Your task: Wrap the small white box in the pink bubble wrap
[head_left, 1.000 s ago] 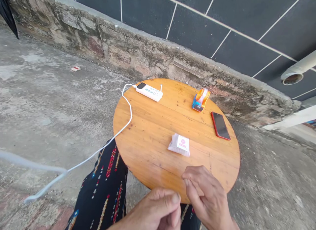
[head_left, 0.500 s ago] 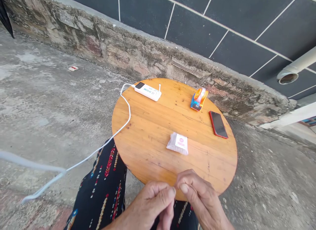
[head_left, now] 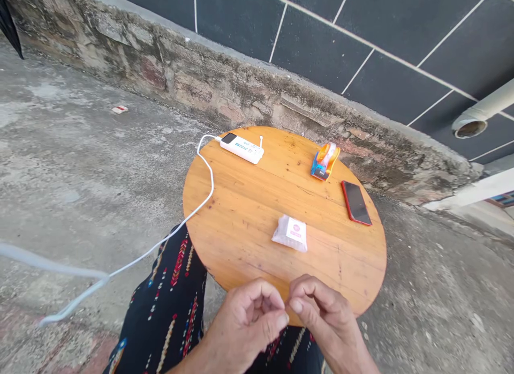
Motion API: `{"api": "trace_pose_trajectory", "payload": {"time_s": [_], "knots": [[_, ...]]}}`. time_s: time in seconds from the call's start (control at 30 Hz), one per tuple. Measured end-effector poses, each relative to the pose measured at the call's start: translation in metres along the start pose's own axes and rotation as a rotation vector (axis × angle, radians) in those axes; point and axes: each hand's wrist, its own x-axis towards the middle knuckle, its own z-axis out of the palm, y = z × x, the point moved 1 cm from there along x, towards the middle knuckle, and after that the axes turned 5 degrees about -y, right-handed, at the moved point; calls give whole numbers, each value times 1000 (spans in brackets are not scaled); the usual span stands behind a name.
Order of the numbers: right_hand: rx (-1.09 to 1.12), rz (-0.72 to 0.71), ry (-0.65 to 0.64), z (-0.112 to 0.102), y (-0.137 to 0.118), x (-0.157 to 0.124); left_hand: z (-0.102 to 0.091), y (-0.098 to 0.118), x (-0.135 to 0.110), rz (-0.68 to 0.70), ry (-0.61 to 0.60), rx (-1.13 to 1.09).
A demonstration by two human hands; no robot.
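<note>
Over the near edge of the round wooden table (head_left: pixel 241 245), my left hand (head_left: pixel 255 320) and my right hand (head_left: pixel 323 312) are close together, fingertips almost meeting. My left fingers curl, with the thumb brought up to the index fingertip. On the right, thumb and forefinger are pinched. Anything between the fingertips is too small to make out. Just beyond them lies a small whitish packet (head_left: pixel 283 236) in what looks like bubble wrap, bearing a white label with pink print (head_left: pixel 296 229).
A white power bank-like device (head_left: pixel 243 149) with a white cable (head_left: pixel 211 176) sits at the table's far left. An orange and blue tape dispenser (head_left: pixel 325 162) and a red-cased phone (head_left: pixel 356 202) are at the right. Behind runs a stone ledge (head_left: pixel 241 90); a pipe (head_left: pixel 477 119) juts out.
My left index finger has lifted and its fingers have loosened into a rounder curl. My right hand keeps its pinch nearly in place. The objects on the table stay put.
</note>
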Motion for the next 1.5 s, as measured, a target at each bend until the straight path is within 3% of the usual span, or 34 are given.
{"api": "trace_pose_trajectory", "payload": {"time_s": [0.27, 0.4, 0.47, 0.57, 0.63, 0.7, 0.83, 0.93, 1.33, 1.5], "knots": [[-186, -144, 38, 5, 4, 3, 5, 2, 7, 78, 136, 127], [-242, -130, 40, 4, 1, 4, 3, 7, 7, 71, 162, 238], [-211, -64, 6, 3, 1, 4, 2, 6, 6, 11, 98, 153], [-44, 42, -61, -1, 2, 4, 2, 0, 7, -111, -90, -139], [49, 41, -60, -5, 2, 4, 2, -4, 8, -144, -172, -311], [29, -55, -39, -10, -1, 3, 2, -7, 9, -163, -204, -434], [-249, -366, -75, -14, -9, 2, 2, -11, 13, -229, -245, -539], [-405, -480, -95, -15, -15, 4, 3, -15, 14, -301, -258, -592], [-748, -599, -279, -17, -22, 10, 0, -30, 12, -489, -289, -748], [-774, -597, -267, -18, -21, 12, -1, -33, 13, -480, -282, -720]]}}
